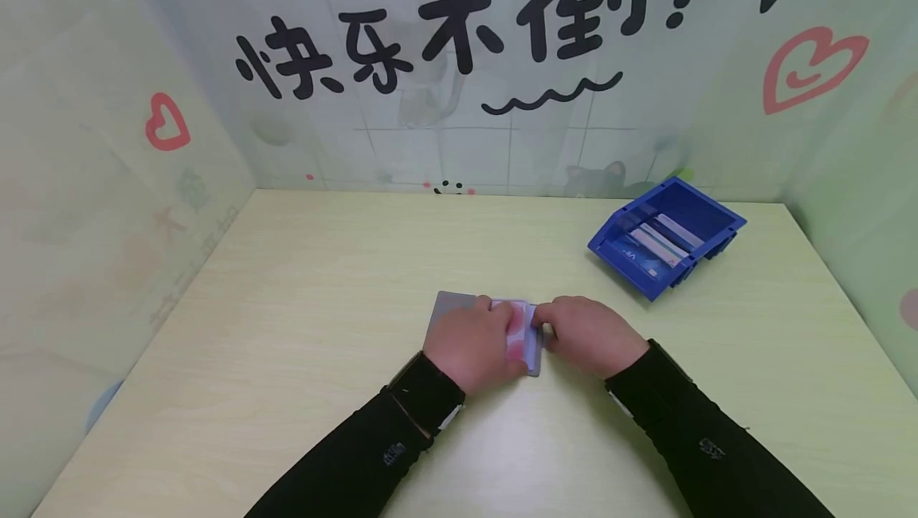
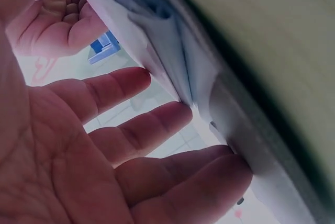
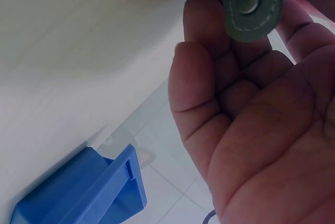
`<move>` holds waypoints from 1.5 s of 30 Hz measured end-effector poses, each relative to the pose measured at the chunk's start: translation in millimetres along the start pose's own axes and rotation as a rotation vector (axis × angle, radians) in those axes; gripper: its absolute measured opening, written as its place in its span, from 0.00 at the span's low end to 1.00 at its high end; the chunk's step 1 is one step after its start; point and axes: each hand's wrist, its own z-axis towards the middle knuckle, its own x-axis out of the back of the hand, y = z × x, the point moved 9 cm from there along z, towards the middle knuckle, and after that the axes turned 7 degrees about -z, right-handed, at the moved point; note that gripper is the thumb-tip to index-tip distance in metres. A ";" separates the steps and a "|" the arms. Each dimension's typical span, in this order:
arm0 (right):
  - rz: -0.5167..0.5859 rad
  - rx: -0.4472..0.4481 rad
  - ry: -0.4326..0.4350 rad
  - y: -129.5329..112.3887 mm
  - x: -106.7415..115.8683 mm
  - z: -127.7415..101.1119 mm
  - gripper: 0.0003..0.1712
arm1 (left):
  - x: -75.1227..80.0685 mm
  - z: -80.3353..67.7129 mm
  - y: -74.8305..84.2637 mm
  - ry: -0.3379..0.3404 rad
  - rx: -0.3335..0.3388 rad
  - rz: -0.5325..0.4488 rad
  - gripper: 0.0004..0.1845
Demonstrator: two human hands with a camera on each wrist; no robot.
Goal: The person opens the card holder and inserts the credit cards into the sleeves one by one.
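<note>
A grey card holder (image 1: 449,304) lies opened on the table, with a pink card (image 1: 515,328) showing among its sleeves. My left hand (image 1: 473,347) rests across it, its fairly straight fingers (image 2: 167,122) touching the sleeves and cover in the left wrist view. At the right edge, my right hand (image 1: 591,335) pinches the card holder with curled fingers. A stitched green snap tab (image 3: 254,7) with a round metal stud hangs in front of those fingers in the right wrist view. Both hands hide part of the holder.
A blue plastic bin (image 1: 667,235) stands tilted at the back right, with several flat cards or packets (image 1: 660,243) inside. Printed curtains (image 1: 430,127) border the wooden table (image 1: 323,279) at the back and sides.
</note>
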 end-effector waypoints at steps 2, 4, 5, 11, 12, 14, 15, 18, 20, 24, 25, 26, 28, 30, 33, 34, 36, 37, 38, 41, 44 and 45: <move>0.002 -0.001 -0.003 0.2 -0.4 0.1 0.10 | 0.6 0.3 -1.1 -0.005 -0.003 -0.027 0.36; 0.003 0.000 -0.005 0.1 -0.7 0.4 0.09 | 0.9 0.6 -2.6 -0.017 -0.005 -0.051 0.36; 0.002 0.001 -0.005 0.0 -0.7 0.5 0.09 | 1.2 0.7 -3.3 -0.026 -0.007 -0.060 0.37; -0.017 0.014 0.007 -0.5 -0.6 0.1 0.07 | 4.9 1.1 -7.6 -0.075 -0.018 -0.112 0.42; -0.021 0.015 0.009 -0.3 -0.6 -0.1 0.07 | 5.8 1.3 -7.8 -0.079 -0.024 -0.118 0.42; -0.027 0.015 0.010 -0.2 -0.4 -0.2 0.07 | 7.3 1.6 -8.0 -0.089 -0.036 -0.129 0.41; -0.029 0.014 0.010 0.1 -0.4 -0.2 0.07 | 7.7 1.7 -8.1 -0.094 -0.041 -0.131 0.40; -0.033 0.008 0.001 0.1 -0.6 -0.1 0.08 | 8.3 1.9 -10.1 -0.108 -0.046 -0.133 0.39; -0.034 0.004 -0.005 0.1 -1.0 -0.1 0.08 | 8.5 2.0 -11.7 -0.114 -0.044 -0.132 0.38; -0.042 0.000 -0.014 -0.2 -1.3 -0.2 0.09 | 11.3 1.9 -13.8 -0.123 -0.042 -0.153 0.38; -0.044 -0.001 -0.015 -0.2 -1.2 -0.3 0.09 | 12.3 1.7 -14.4 -0.125 -0.041 -0.161 0.37; -0.048 -0.001 -0.014 -0.3 -1.1 -0.4 0.09 | 12.7 1.8 -15.4 -0.129 -0.039 -0.169 0.37; -0.054 0.000 -0.012 -0.7 -0.5 -0.5 0.09 | 14.3 1.4 -16.9 -0.133 -0.036 -0.193 0.38; -0.058 0.000 -0.013 -1.0 -0.2 -0.6 0.09 | 15.1 1.1 -18.6 -0.137 -0.033 -0.215 0.38; -0.062 0.002 -0.008 -1.2 0.0 -0.7 0.09 | 16.7 0.7 -20.4 -0.137 -0.037 -0.238 0.37; -0.063 0.004 -0.007 -1.4 0.2 -0.8 0.09 | 17.4 0.6 -20.7 -0.137 -0.039 -0.246 0.37; -0.067 0.008 -0.002 -1.7 0.5 -1.0 0.09 | 18.3 0.6 -21.8 -0.139 -0.040 -0.256 0.37; -0.069 0.011 0.001 -1.9 0.7 -1.0 0.09 | 18.7 0.6 -22.4 -0.140 -0.040 -0.260 0.37; -0.071 0.013 0.003 -2.0 0.8 -1.1 0.09 | 19.1 0.6 -22.9 -0.141 -0.042 -0.263 0.37; -0.075 0.017 0.008 -2.4 1.0 -1.4 0.09 | 19.6 1.0 -25.1 -0.148 -0.039 -0.283 0.36; -0.071 0.015 0.005 -2.3 0.7 -1.4 0.09 | 19.5 1.9 -27.4 -0.156 -0.037 -0.307 0.36; -0.069 0.014 0.003 -2.1 0.4 -1.3 0.09 | 19.5 2.2 -28.1 -0.159 -0.034 -0.318 0.36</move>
